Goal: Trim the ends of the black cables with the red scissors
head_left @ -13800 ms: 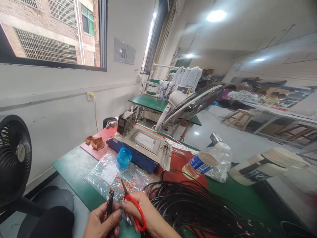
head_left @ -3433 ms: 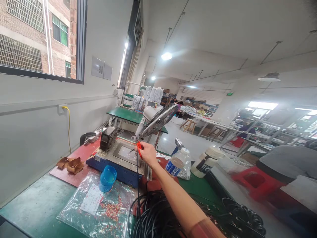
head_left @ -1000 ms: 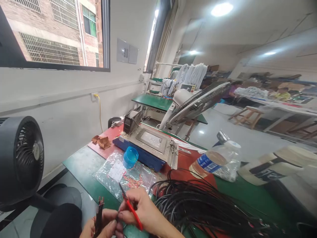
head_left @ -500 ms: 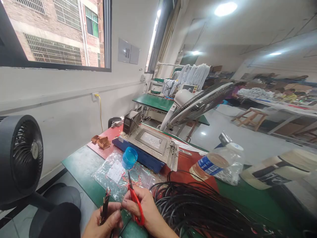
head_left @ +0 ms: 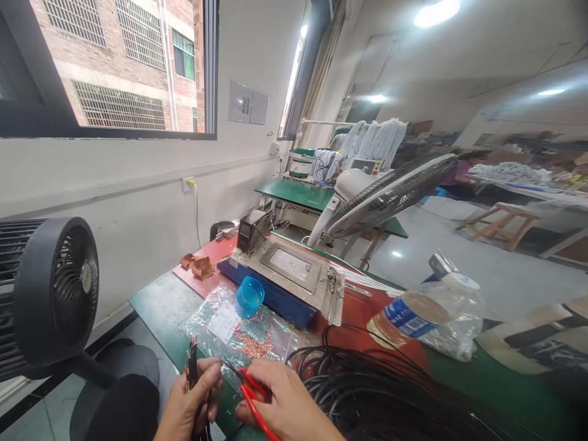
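black fan left; grey panel on wall; wooden stool right

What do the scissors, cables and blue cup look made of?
Scissors: red handles likely plastic, smooth and bright; dark thin blades probably metal.
Cables: black, slightly shiny sheath, plastic or rubber; can't tell which.
Blue cup: glossy, translucent; likely plastic.

My left hand: bottom edge, left of centre, fingers curled in a closed grip, thumb angled up and right, its tip near my right hand's fingers. My right hand: just beside it, apart from the left, back of hand turned up, fingers bent around in a grip. My right forearm bare, slanting up-left from bottom edge. My left wrist mostly cut off by frame.
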A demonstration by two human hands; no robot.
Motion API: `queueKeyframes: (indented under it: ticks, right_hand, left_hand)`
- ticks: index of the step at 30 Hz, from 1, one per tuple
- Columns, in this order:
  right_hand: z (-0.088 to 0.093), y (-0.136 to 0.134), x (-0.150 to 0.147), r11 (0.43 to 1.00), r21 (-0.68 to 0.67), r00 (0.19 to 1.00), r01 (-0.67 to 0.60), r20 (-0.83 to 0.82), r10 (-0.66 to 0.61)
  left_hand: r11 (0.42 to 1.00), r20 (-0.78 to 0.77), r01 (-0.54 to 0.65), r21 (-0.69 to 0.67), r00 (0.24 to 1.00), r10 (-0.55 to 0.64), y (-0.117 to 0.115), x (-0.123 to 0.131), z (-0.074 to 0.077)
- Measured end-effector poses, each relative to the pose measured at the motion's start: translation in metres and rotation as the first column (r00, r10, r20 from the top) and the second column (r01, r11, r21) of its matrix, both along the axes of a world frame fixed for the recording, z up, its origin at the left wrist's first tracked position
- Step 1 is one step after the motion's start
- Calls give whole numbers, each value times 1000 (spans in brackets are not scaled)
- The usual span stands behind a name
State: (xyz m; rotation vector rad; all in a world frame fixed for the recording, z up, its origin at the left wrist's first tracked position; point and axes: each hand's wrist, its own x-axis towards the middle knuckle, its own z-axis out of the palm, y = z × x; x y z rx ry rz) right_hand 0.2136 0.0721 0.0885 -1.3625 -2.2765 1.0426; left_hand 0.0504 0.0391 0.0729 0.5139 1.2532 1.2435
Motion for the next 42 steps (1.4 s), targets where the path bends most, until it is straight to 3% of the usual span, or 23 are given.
queueKeyframes:
  ticks: [4, 12, 19, 22, 26, 30, 35, 40, 42]
  right_hand:
    - [-3, 0, 1, 1000, 14, 1000, -12, 13, 12]
    - [-7, 1, 2, 999, 27, 999, 19, 25, -19]
    - [-18, 8, 2, 994, -5, 993, 109, -45, -109]
    - [-19, 10, 2, 979, -146, 956, 145, -234, -177]
    - [-18, 7, -1, 882, -469, 821, 34, -490, -292]
    - [-17, 3, -3, 831, -553, 738, -61, -586, -336]
    - [-20, -1, -4, 856, -509, 746, -84, -602, -285]
    - [-17, -3, -4, 966, -250, 820, 65, -538, -195]
    - [-15, -3, -5, 944, -328, 801, 28, -558, -217]
  left_hand:
    - [999, -55, 6, 35, 998, -4, 2, 3, -1]
    - [997, -116, 34, 75, 993, -25, 11, 1, -30]
    - [998, -107, 38, 56, 994, -32, 15, 1, -27]
    - [994, -112, 104, 19, 989, -101, 10, 0, -22]
    - [988, -10, 156, 16, 988, -156, 0, 4, -15]
    - [985, 16, 170, 18, 985, -170, -6, 11, -12]
    - [991, -9, 121, 62, 993, -121, -8, 15, -17]
    - [991, -45, 115, 64, 993, -112, -10, 16, -19]
    - [992, -49, 113, 58, 993, -110, -12, 16, -17]
